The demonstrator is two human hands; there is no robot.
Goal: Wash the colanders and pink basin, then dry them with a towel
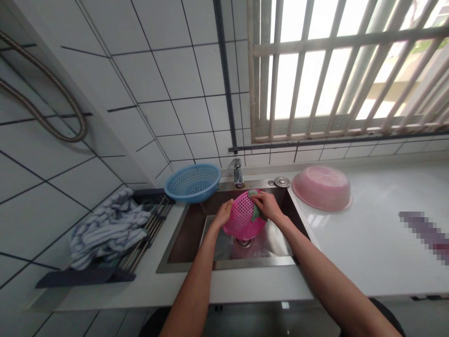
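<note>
A bright pink plastic colander [242,216] is held tilted over the sink, its holed inner side facing me. My left hand [223,214] grips its left rim, fingers closed with the tips behind the edge. At the upper right rim, my right hand [266,205] is closed on a green cloth [256,213], which is pressed against the colander's wall and folds over the rim. Below the colander lies the round drain [243,243] of the steel sink [224,265]. Behind it stands a chrome faucet [238,172].
A blue basket [192,183] rests over the sink's back left corner. An upturned pink basin [322,188] sits on the right counter [372,243], near a drain plug [282,181]. Striped cloth [108,229] lies on a rack [149,238] at left. A barred window [326,44] is behind.
</note>
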